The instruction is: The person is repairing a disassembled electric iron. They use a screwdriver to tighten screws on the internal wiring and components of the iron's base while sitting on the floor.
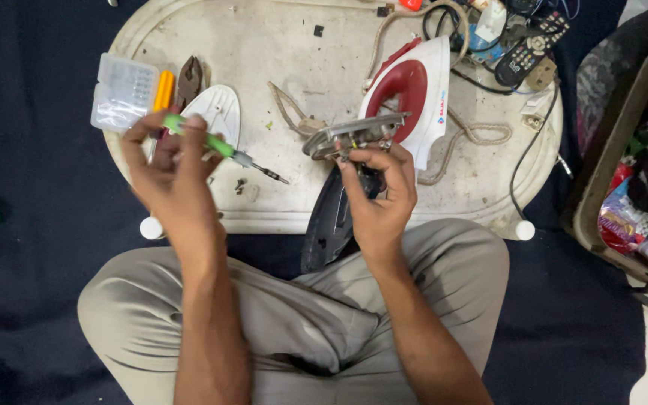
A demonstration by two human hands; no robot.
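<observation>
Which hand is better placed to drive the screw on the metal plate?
Left, probably: left hand holds the green screwdriver, tip aimed toward the metal plate. Right hand is busy gripping that plate.

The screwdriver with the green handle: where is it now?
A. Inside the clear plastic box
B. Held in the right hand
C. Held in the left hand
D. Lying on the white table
C: the left hand grips the screwdriver above the table, its tip toward the metal part that the right hand holds.
</observation>
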